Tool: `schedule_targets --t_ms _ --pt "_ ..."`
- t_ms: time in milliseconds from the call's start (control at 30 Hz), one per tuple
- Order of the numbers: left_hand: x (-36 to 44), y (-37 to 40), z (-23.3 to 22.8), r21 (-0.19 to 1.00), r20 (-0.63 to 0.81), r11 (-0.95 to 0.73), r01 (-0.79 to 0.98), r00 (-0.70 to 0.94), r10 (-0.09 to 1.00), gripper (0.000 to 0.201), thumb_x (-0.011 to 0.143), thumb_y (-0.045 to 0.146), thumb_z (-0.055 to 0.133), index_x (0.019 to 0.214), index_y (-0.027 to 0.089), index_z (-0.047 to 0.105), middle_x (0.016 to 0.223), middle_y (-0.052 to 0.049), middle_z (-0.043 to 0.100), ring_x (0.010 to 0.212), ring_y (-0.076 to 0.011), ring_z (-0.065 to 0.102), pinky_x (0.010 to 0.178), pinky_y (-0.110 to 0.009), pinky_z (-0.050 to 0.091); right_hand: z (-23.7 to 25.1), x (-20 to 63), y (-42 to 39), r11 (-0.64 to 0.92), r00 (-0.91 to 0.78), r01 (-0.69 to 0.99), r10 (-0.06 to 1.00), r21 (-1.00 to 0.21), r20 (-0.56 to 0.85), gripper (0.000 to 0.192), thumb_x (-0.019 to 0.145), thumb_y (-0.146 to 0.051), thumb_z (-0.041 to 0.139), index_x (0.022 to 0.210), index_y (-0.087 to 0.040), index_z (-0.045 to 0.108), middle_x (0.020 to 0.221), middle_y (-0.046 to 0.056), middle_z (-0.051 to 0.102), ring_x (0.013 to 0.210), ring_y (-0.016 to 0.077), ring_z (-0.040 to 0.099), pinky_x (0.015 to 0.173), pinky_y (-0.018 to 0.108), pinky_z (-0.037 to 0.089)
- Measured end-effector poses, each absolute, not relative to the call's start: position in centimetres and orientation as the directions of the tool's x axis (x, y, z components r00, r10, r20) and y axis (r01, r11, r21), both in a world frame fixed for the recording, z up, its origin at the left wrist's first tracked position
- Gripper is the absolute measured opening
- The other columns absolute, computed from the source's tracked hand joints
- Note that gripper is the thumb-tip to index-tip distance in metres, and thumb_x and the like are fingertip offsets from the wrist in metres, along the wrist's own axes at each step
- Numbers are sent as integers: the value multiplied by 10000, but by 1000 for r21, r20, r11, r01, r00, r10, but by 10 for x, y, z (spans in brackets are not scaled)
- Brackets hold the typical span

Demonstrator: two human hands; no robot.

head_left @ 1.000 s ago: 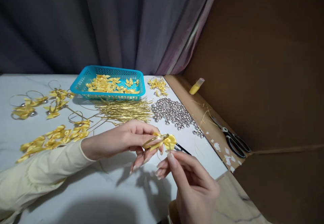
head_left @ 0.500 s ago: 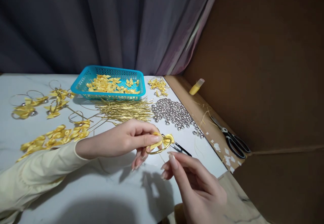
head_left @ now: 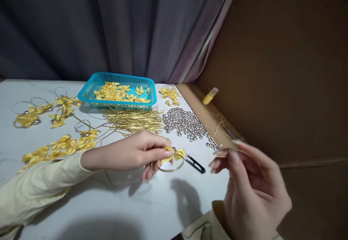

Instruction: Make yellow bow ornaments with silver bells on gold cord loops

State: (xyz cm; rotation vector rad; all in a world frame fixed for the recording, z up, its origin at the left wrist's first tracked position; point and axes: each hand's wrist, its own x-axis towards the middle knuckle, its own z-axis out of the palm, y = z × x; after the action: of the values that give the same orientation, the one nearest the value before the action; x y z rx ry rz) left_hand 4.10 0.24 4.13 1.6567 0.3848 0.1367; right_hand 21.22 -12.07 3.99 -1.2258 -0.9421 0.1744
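While my left hand (head_left: 127, 155) rests low at centre frame, its fingers (head_left: 163, 152) pinch a small yellow satin ribbon bow on a thin gold wire ring (head_left: 174, 157), held just above the white bench (head_left: 81, 203). Just right of the bow lies a black-handled snipper (head_left: 196, 163). Above it spreads a heap of small silver bells (head_left: 186, 124). At lower right my right hand (head_left: 252, 193) hangs loosely open with its fingers spread, holding nothing that I can make out.
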Motion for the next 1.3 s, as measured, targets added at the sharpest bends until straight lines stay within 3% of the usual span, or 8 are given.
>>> schedule_targets --t_ms 200,367,433,567,833,967,1133,1300 --pt "42 -3 43 963 -144 -177 202 945 295 317 940 361 403 691 176 469 517 45 532 452 -93 553 480 -171 424 56 213 -106 379 551 294 683 -877 480 348 834 -127 614 1157 -209 513 749 10 693 532 123 605 506 267 514" --pt "43 -4 50 949 -185 -203 243 945 268 329 940 331 395 656 179 460 498 38 530 446 -101 543 488 -180 421 69 211 -97 375 447 187 791 -908 418 277 847 -140 599 1101 -217 520 789 12 711 466 102 603 430 229 512" --pt "42 -4 51 945 -190 -218 244 951 243 333 942 316 392 646 179 457 494 38 528 437 -96 535 486 -176 418 70 212 -92 339 396 117 846 -934 357 220 848 -166 600 1053 -211 533 784 10 716 511 125 654 439 223 540" --pt "38 -3 51 942 -161 -264 208 969 189 344 946 299 386 628 179 443 483 41 513 434 -91 531 490 -173 426 65 211 -85 268 324 34 908 -963 264 201 839 -200 619 1023 -188 539 778 21 731 722 191 723 617 277 615" --pt "29 1 56 967 -146 -188 174 977 155 314 943 319 404 669 176 457 512 43 517 434 -82 541 486 -168 440 45 202 -106 312 469 161 811 -936 350 184 824 -158 643 992 -190 575 791 33 746 788 192 721 729 311 606" --pt "28 4 56 979 -166 -81 186 963 213 291 932 368 437 728 171 500 559 42 533 429 -81 559 464 -167 436 41 198 -121 334 521 224 753 -915 403 151 805 -137 657 940 -186 613 764 35 748 786 209 724 721 304 602" --pt "29 2 59 984 -157 -44 174 953 260 320 928 355 452 663 175 455 532 56 516 402 -73 542 465 -172 437 42 197 -139 395 546 350 652 -850 527 127 785 -80 653 855 -186 660 772 24 744 787 201 723 719 282 605" --pt "32 -1 60 983 -166 -34 179 958 235 292 924 326 449 676 174 473 527 52 527 394 -78 534 458 -176 423 45 197 -148 295 467 411 744 -862 478 133 777 -85 654 834 -202 685 810 28 743 768 178 715 730 249 591"
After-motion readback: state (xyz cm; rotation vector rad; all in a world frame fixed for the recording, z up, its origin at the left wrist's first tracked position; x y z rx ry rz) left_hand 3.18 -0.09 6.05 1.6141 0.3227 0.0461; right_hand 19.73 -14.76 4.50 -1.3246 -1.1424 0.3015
